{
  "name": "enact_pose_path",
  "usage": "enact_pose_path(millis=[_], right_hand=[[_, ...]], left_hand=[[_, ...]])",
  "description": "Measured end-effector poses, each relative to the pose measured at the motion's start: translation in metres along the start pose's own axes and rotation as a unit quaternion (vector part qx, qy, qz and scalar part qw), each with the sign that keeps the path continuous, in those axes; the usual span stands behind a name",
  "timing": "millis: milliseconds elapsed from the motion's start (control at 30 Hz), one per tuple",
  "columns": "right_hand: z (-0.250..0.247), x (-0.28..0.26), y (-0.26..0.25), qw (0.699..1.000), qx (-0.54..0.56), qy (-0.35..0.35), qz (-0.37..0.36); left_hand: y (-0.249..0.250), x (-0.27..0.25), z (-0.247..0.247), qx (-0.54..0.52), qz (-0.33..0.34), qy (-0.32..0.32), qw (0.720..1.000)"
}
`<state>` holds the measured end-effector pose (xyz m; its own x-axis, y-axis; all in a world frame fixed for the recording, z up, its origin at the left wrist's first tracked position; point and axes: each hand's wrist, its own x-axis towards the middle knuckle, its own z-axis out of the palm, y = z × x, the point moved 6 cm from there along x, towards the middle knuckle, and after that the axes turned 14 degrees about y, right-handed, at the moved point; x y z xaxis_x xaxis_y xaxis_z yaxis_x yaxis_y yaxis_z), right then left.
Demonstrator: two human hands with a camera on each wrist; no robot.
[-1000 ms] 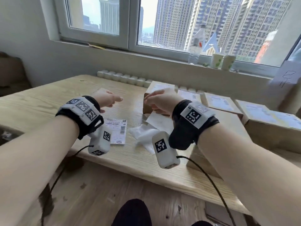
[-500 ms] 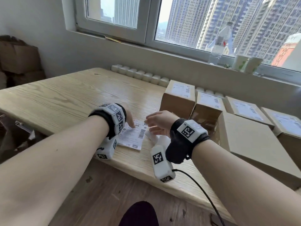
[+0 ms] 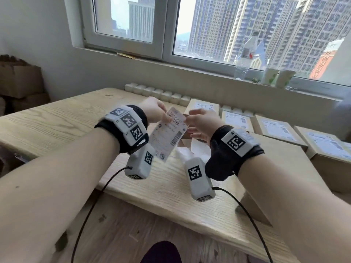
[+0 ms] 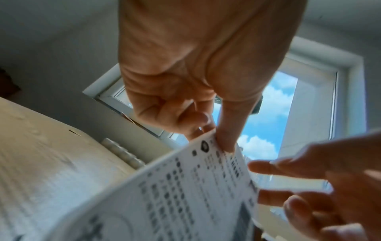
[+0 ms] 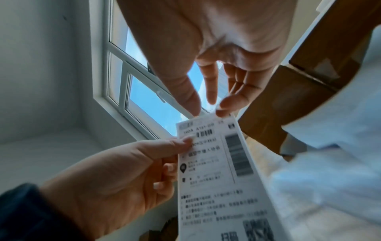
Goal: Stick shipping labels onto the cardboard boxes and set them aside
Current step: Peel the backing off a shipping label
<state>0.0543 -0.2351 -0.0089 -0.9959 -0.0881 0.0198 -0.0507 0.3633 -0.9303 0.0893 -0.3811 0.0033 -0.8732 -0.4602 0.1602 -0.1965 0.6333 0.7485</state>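
Note:
A white shipping label (image 3: 167, 137) (image 4: 175, 195) (image 5: 216, 179) hangs tilted above the wooden table (image 3: 57, 120). My left hand (image 3: 164, 114) (image 4: 214, 135) (image 5: 181, 146) pinches it near its top left edge, thumb on the printed face. My right hand (image 3: 190, 118) (image 5: 208, 110) (image 4: 268, 179) is at the label's top right corner, thumb and fingers extended and slightly apart, holding nothing. Several labelled cardboard boxes (image 3: 235, 118) stand in a row behind. A large plain cardboard box (image 3: 284, 168) lies under my right forearm.
White backing papers (image 3: 197, 149) lie on the table below my hands. A row of small white cylinders (image 3: 157, 93) lines the table's far edge. A bottle (image 3: 245, 59) and paper cups (image 3: 269, 76) stand on the sill. Brown boxes (image 3: 19, 76) are stacked at far left.
The label lay flat on the table before; my left hand has lifted it up into the air. My right hand has risen from the table to the label's top corner.

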Motion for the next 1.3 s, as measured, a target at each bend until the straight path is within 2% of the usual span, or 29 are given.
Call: enact_pose_path(millis=[133,367,700,967,1300], right_hand=[[-0.040,0.000,-0.012,0.997,0.042,0.068,-0.022],[-0.093,-0.012,-0.002,0.991,0.080,0.102,-0.015],[-0.149,-0.024,0.012,0.987,0.104,0.124,-0.022],[-0.189,-0.027,0.012,0.971,0.161,0.170,-0.046],[-0.193,-0.025,0.011,0.968,0.169,0.175,-0.067]], left_hand=[[0.029,-0.005,-0.007,-0.110,0.011,0.005,0.994],[0.066,-0.028,0.020,-0.202,0.030,-0.020,0.979],[0.120,-0.044,0.040,-0.215,0.101,0.002,0.971],[0.134,-0.046,0.061,-0.236,0.111,-0.003,0.965],[0.141,-0.048,0.067,-0.246,0.119,-0.009,0.962]])
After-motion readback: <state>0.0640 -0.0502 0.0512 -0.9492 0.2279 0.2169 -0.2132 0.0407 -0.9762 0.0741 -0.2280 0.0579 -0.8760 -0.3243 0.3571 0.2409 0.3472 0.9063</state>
